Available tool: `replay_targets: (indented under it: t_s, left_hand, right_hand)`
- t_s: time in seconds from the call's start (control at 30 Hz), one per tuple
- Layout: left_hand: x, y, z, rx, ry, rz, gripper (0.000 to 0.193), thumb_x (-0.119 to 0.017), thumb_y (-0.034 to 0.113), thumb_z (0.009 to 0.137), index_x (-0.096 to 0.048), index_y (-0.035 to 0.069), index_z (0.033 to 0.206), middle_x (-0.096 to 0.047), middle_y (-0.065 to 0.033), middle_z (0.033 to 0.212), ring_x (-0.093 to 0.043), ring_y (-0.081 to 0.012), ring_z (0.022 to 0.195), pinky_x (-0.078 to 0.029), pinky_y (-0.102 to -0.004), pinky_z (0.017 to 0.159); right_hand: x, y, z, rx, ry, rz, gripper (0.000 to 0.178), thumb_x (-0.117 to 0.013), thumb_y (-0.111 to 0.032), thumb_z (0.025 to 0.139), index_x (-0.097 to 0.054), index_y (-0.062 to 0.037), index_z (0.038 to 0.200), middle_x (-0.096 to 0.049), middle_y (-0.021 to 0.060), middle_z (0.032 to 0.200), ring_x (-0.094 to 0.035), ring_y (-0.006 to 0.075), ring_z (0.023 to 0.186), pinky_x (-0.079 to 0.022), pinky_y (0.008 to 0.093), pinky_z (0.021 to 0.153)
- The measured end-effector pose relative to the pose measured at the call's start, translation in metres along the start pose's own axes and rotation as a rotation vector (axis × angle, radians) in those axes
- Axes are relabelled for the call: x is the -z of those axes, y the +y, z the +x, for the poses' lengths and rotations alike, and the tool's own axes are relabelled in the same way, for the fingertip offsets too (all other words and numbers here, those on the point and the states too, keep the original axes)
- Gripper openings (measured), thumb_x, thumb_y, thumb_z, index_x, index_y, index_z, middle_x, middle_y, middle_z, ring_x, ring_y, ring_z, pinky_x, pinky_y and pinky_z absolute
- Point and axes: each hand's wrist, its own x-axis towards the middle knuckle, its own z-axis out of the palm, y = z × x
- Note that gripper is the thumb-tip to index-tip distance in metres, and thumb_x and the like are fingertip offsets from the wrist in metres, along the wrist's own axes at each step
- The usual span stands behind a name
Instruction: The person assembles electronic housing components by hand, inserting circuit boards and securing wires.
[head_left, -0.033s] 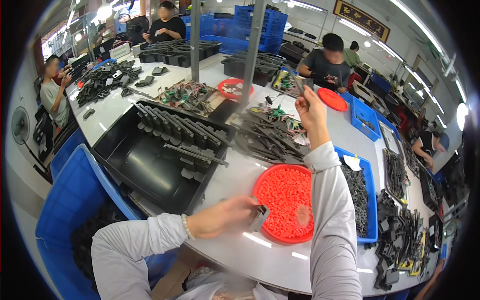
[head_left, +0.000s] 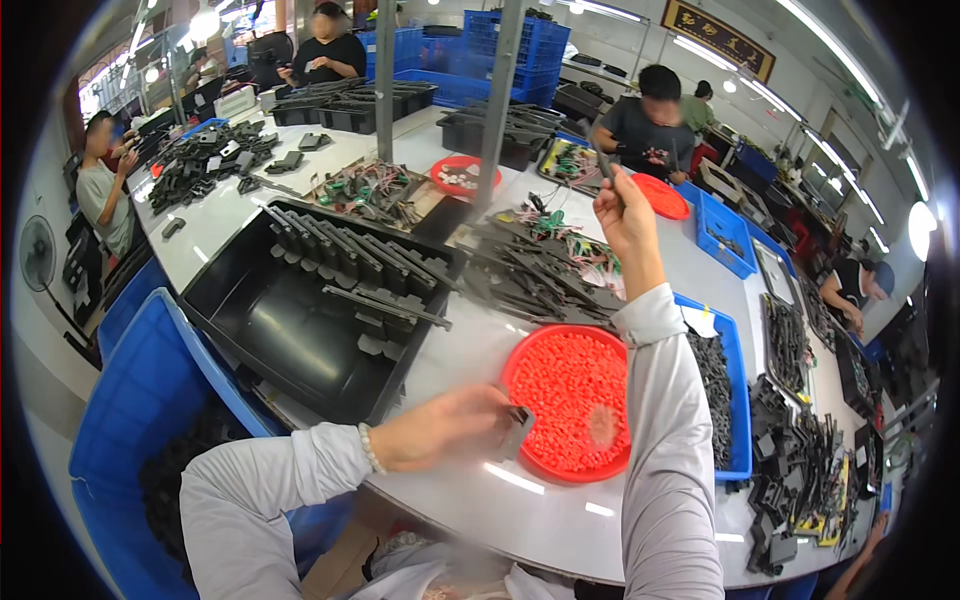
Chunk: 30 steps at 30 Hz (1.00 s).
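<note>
My left hand [head_left: 445, 430] is closed on a small dark grey plastic part [head_left: 516, 434], held over the white table at the left rim of a round red tray [head_left: 516, 352]. That tray is full of small red pieces [head_left: 565, 395]. Farther off, my right hand [head_left: 628, 222] is raised with the fingers pinched round a slim dark strip [head_left: 603, 160] that points up and away. Below that hand lies a heap of long dark strips [head_left: 535, 265] with coloured wires. The exact kind of either held part cannot be made out.
A black bin [head_left: 300, 350] with a row of long dark parts stands left of the red tray. A blue crate [head_left: 130, 400] is at my near left. Another blue crate [head_left: 738, 400] of dark pieces lies beyond my right forearm. A metal post [head_left: 500, 110] rises ahead. Co-workers sit around.
The whole view has shifted very slightly. Both hands keep their holds and nearly the same places.
</note>
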Motion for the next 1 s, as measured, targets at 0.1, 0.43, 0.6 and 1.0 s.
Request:
replay_targets:
  t_s: [0.1, 0.43, 0.6, 1.0]
  left_hand:
    - [-0.011, 0.008, 0.004, -0.093, 0.047, 0.099, 0.03, -0.051, 0.017, 0.092, -0.041, 0.015, 0.121, -0.059, -0.0022, 0.101, -0.058, -0.0098, 0.078, -0.046, -0.0239, 0.061]
    - [-0.062, 0.037, 0.093, -0.803, 0.035, 0.35, 0.051, -0.054, 0.002, 0.087, -0.036, 0.007, 0.134, -0.043, -0.009, 0.128, -0.046, -0.0142, 0.113, -0.042, -0.0264, 0.093]
    - [-0.103, 0.004, 0.11, -0.822, -0.066, 0.143, 0.063, -0.052, -0.004, 0.084, -0.026, 0.007, 0.139, -0.041, -0.0087, 0.129, -0.042, -0.0131, 0.116, -0.035, -0.0258, 0.098]
    - [-0.115, -0.081, 0.054, -0.624, 0.046, 0.156, 0.054, -0.049, -0.005, 0.085, -0.029, 0.005, 0.134, -0.047, -0.0077, 0.119, -0.048, -0.0146, 0.111, -0.041, -0.0286, 0.093]
  right_hand:
    - [-0.005, -0.057, -0.044, -0.01, -0.192, 0.034, 0.032, -0.055, -0.017, 0.089, -0.052, -0.0002, 0.117, -0.05, -0.0014, 0.075, -0.044, 0.0062, 0.062, -0.042, 0.0248, 0.062]
    - [-0.006, -0.136, -0.238, 0.114, -0.137, -0.413, 0.034, -0.049, -0.025, 0.094, -0.052, 0.0027, 0.114, -0.054, 0.0038, 0.064, -0.047, 0.0084, 0.053, -0.041, 0.0224, 0.054]
    - [0.027, -0.138, -0.314, 0.107, -0.059, -0.486, 0.032, -0.049, -0.024, 0.094, -0.052, 0.0037, 0.11, -0.06, 0.0079, 0.079, -0.054, 0.0108, 0.061, -0.045, 0.0227, 0.058]
    - [0.026, -0.041, -0.382, 0.173, 0.041, -0.674, 0.017, -0.046, -0.008, 0.092, -0.057, 0.0041, 0.096, -0.056, 0.0099, 0.108, -0.055, 0.0122, 0.086, -0.044, 0.0234, 0.075]
